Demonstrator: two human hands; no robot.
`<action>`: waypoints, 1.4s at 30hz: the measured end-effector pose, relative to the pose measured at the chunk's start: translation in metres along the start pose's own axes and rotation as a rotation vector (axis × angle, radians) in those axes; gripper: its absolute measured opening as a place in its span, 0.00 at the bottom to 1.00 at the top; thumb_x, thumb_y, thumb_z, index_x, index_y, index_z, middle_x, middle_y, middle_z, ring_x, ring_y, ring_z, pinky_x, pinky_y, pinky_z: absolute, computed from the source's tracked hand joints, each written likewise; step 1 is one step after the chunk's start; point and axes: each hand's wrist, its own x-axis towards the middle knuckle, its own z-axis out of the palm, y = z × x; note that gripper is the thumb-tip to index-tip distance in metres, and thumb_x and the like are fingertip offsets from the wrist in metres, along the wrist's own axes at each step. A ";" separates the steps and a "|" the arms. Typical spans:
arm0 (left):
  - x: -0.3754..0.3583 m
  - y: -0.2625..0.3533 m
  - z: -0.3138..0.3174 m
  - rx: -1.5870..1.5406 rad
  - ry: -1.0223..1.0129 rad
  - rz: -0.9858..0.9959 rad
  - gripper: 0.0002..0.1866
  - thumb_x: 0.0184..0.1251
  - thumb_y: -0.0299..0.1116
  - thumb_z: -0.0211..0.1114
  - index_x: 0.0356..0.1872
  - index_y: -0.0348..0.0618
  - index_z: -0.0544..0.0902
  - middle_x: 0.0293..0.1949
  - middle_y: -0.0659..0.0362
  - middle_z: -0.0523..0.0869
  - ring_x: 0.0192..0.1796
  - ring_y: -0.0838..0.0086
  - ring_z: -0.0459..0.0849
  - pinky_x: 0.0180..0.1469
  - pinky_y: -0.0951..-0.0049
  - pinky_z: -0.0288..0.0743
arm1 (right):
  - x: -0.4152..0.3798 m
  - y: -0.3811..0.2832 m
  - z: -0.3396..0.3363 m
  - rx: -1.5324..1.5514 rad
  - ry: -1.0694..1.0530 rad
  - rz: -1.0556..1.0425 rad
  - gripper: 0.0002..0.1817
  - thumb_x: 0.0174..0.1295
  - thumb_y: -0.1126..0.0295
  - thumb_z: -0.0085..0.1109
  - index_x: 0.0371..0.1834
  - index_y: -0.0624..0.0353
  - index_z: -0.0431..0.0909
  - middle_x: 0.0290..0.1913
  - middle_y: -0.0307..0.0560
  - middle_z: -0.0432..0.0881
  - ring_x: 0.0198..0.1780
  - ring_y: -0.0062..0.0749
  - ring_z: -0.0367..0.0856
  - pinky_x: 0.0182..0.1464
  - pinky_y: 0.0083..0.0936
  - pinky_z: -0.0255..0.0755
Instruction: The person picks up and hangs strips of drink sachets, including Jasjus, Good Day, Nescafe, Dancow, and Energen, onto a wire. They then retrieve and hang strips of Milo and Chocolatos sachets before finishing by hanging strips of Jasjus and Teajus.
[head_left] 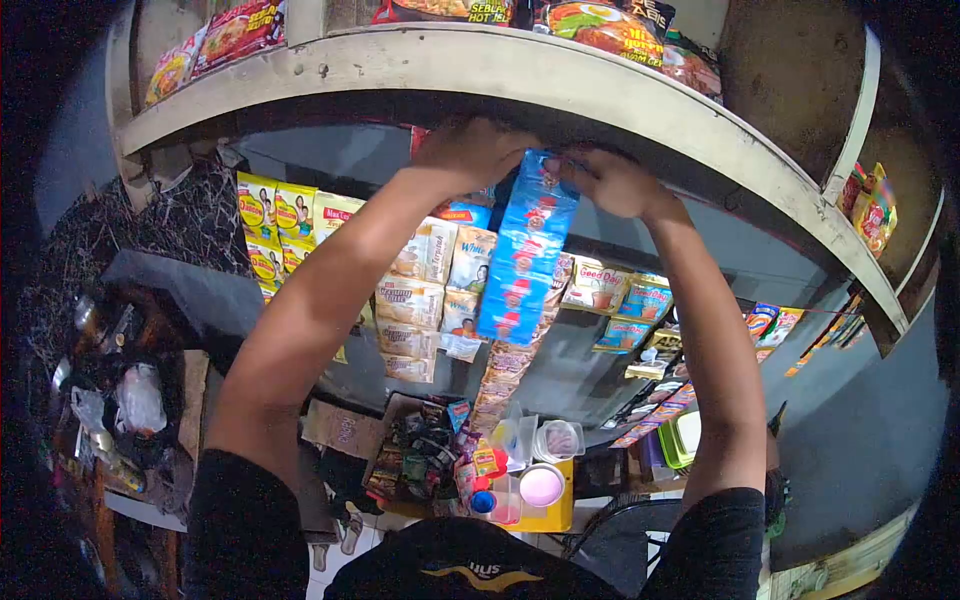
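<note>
Blue sachet strip (525, 250), one, pinched at top by left hand (475, 155) and right hand (612, 182) under shelf (560, 85).

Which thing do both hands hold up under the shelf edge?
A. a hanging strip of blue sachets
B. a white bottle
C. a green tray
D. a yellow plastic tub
A: the left hand and the right hand both grip the top of the strip of blue sachets, which hangs down from them.

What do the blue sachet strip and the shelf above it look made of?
Blue sachet strip: likely glossy plastic film, given its sheen, printed panels and limp hang from both hands, left hand and right hand. Shelf: probably painted wood, matte cream, with chipped, worn patches along the edge; hard to be sure.
</note>
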 end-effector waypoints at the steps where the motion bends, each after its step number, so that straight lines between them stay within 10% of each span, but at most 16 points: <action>1: -0.004 0.001 -0.008 -0.028 -0.068 -0.007 0.18 0.64 0.43 0.53 0.55 0.60 0.78 0.48 0.52 0.83 0.51 0.54 0.80 0.54 0.55 0.73 | 0.002 0.002 0.002 -0.024 0.025 -0.011 0.27 0.67 0.44 0.44 0.56 0.53 0.75 0.54 0.56 0.78 0.57 0.44 0.75 0.60 0.34 0.65; 15: -0.017 -0.034 -0.025 0.073 -0.286 -0.129 0.30 0.54 0.36 0.61 0.63 0.50 0.70 0.55 0.48 0.78 0.56 0.57 0.79 0.57 0.61 0.73 | 0.023 0.004 0.016 -0.282 0.204 -0.280 0.26 0.66 0.50 0.49 0.64 0.49 0.68 0.57 0.55 0.75 0.60 0.48 0.73 0.63 0.37 0.64; 18: -0.017 -0.041 -0.018 0.062 -0.217 -0.060 0.39 0.49 0.52 0.70 0.62 0.47 0.70 0.51 0.48 0.81 0.51 0.59 0.82 0.53 0.59 0.76 | 0.020 -0.015 0.017 -0.428 0.031 -0.075 0.28 0.64 0.53 0.52 0.67 0.46 0.64 0.58 0.56 0.75 0.60 0.49 0.73 0.64 0.39 0.63; 21: -0.020 -0.031 -0.027 0.111 -0.286 -0.047 0.40 0.48 0.53 0.70 0.63 0.49 0.70 0.51 0.48 0.81 0.52 0.56 0.81 0.53 0.58 0.76 | 0.034 0.009 0.032 -0.458 0.213 -0.061 0.31 0.62 0.54 0.55 0.69 0.41 0.60 0.59 0.59 0.73 0.61 0.51 0.72 0.65 0.43 0.62; 23: -0.020 -0.035 -0.014 0.268 -0.133 -0.027 0.36 0.48 0.44 0.70 0.62 0.50 0.72 0.51 0.50 0.82 0.52 0.58 0.82 0.53 0.59 0.75 | 0.046 0.028 0.038 -1.044 0.746 -0.274 0.30 0.61 0.54 0.55 0.68 0.38 0.61 0.59 0.56 0.74 0.60 0.50 0.73 0.62 0.42 0.66; 30: -0.025 -0.042 0.004 0.251 -0.137 -0.068 0.36 0.50 0.44 0.70 0.63 0.51 0.69 0.54 0.50 0.79 0.57 0.59 0.78 0.58 0.58 0.71 | 0.020 0.006 0.037 -0.502 0.343 -0.133 0.31 0.56 0.53 0.61 0.64 0.43 0.66 0.55 0.49 0.78 0.55 0.46 0.77 0.54 0.44 0.72; 36: -0.064 -0.042 0.026 0.162 0.299 0.237 0.34 0.61 0.45 0.60 0.69 0.50 0.61 0.68 0.54 0.65 0.70 0.59 0.62 0.73 0.57 0.48 | -0.012 -0.013 0.048 -0.622 0.637 -0.233 0.28 0.52 0.52 0.65 0.55 0.49 0.74 0.53 0.46 0.78 0.55 0.41 0.76 0.53 0.43 0.67; 42: -0.074 -0.061 0.029 0.213 0.370 0.202 0.33 0.62 0.47 0.58 0.67 0.47 0.64 0.67 0.55 0.67 0.69 0.62 0.64 0.73 0.58 0.48 | -0.006 -0.034 0.072 -0.596 0.682 -0.264 0.24 0.58 0.58 0.58 0.59 0.48 0.73 0.54 0.48 0.77 0.57 0.40 0.74 0.59 0.47 0.60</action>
